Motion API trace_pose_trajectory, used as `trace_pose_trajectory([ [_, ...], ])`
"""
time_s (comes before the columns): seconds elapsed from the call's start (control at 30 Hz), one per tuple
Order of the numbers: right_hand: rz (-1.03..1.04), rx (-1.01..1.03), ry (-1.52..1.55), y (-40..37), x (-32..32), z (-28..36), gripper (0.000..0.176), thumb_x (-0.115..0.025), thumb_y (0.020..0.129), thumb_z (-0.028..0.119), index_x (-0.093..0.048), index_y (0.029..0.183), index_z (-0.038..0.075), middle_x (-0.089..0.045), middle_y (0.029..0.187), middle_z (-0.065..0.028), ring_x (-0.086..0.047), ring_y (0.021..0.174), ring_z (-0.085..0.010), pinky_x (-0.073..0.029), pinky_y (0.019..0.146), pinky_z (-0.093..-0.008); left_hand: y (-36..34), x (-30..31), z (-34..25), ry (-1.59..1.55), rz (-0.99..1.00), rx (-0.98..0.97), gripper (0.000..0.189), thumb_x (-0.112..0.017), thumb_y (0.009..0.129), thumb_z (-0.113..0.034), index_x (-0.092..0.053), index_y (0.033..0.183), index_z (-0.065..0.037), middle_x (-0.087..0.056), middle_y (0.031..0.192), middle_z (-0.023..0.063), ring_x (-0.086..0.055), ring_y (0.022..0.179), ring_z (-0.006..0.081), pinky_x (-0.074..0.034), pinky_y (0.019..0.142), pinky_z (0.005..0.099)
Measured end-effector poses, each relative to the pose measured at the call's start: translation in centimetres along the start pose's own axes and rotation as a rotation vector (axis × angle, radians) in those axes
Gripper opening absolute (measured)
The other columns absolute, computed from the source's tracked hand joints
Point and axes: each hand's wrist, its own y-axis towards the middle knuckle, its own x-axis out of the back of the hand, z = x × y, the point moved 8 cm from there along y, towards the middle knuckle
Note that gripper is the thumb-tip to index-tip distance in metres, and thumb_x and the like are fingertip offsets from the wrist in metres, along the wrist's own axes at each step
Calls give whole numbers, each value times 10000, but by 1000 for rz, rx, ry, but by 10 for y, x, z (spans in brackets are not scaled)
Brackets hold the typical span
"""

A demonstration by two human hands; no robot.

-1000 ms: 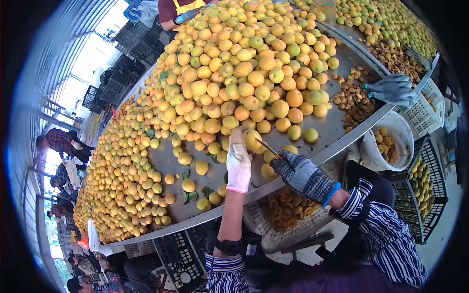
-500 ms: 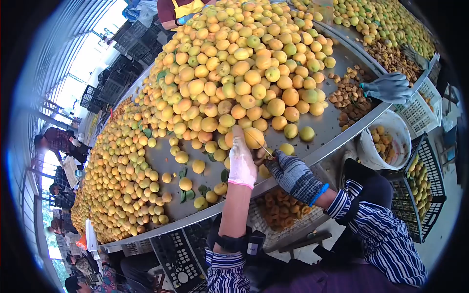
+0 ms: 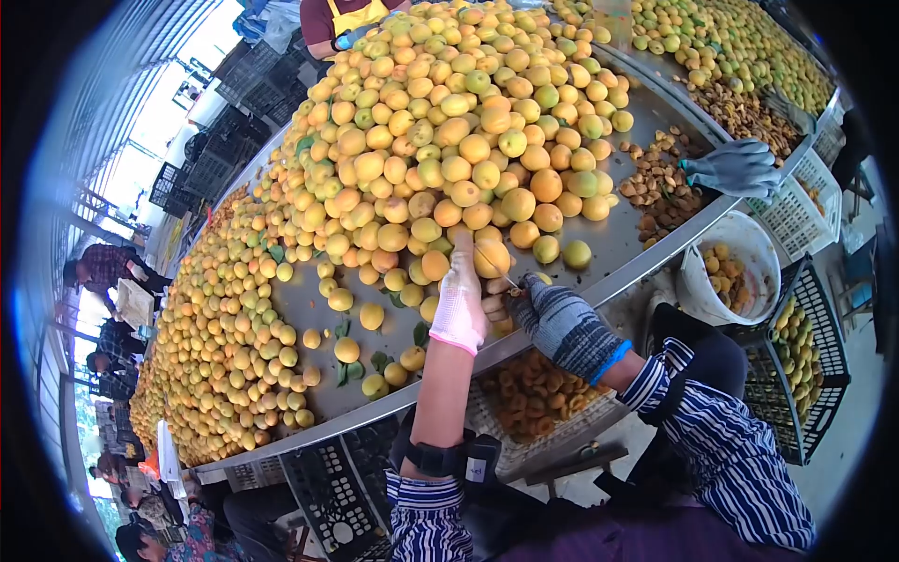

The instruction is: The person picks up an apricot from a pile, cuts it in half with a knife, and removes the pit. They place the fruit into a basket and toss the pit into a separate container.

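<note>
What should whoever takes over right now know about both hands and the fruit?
Left hand: grip shut on one apricot, held above the steel table near its front edge.
Right hand: grip shut on a small blade, tip at that apricot.
Things: pits are piled on the table to the right.
Done: halved fruit lies in the crate below the edge.
Left: the big heap is whole, uncut.

The left hand [image 3: 459,302] hides part of the apricot [image 3: 493,258]; the knife [image 3: 509,281] barely shows.
</note>
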Motion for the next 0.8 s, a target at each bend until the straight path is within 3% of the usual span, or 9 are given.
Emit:
trace_pose_trajectory([
  [0.1,-3,-13,24,1,-1,-2,243,-479,911,273,-493,940,32,-596,712,-199,-608,694,-356,-482,601,-451,20,1,15,-10,179,-31,570,-338,925,-548,-591,994,-42,-515,606,33,-410,403,126,-307,358,244],
  [0.17,-43,-3,48,3,-2,-7,239,-483,910,266,-492,938,29,-593,709,-201,-605,687,-359,-479,597,-452,6,16,-24,628,-370,-970,428,-397,956,-390,-580,927,-4,-530,655,25,-508,543,158,-416,487,289],
  [0.27,-118,54,119,1,-2,-10,237,-484,907,254,-495,938,20,-590,703,-199,-601,682,-362,-477,596,-451,-15,-2,-35,787,-400,-1096,308,-397,969,-214,-547,1039,46,-586,788,73,-559,705,181,-454,631,299],
  [0.47,-158,57,68,0,7,-10,254,-506,885,244,-509,970,4,-599,717,-200,-603,694,-366,-480,621,-455,2,-2,-15,778,-249,-623,437,-412,973,-327,-485,1183,48,-588,931,155,-536,874,159,-444,789,262],
  [0.57,-163,33,98,3,12,-10,295,-513,878,254,-495,1034,4,-608,727,-206,-603,686,-374,-481,626,-460,-4,-6,-21,511,-232,-884,468,-404,966,-398,-480,1125,36,-578,823,139,-541,815,140,-453,724,257],
  [0.67,-66,-96,16,8,21,-11,429,-515,878,274,-433,1206,9,-612,728,-208,-610,674,-364,-488,626,-445,-33,-25,-34,743,-288,-878,407,-450,952,-391,-474,1039,6,-541,724,97,-526,693,122,-449,608,258],
  [0.7,-31,-72,-13,7,20,-9,500,-524,875,262,-361,1284,25,-602,698,-198,-604,638,-355,-478,585,-440,-49,-44,-51,554,-156,-1320,364,-512,928,-373,-462,1002,-20,-507,680,64,-496,581,128,-421,505,286],
  [0.73,6,-46,-42,8,20,-5,586,-533,872,250,-288,1362,41,-593,668,-189,-598,601,-345,-467,544,-436,-50,-41,-51,554,-156,-1327,364,-512,928,-373,-462,1002,-20,-507,680,64,-496,581,128,-421,505,286],
  [0.8,69,-74,-39,9,19,-3,674,-537,876,232,-177,1423,76,-595,684,-188,-599,626,-357,-476,574,-428,-35,-24,-36,635,-234,-1000,339,-551,912,-338,-463,1015,-27,-529,726,69,-525,597,122,-423,499,280],
])
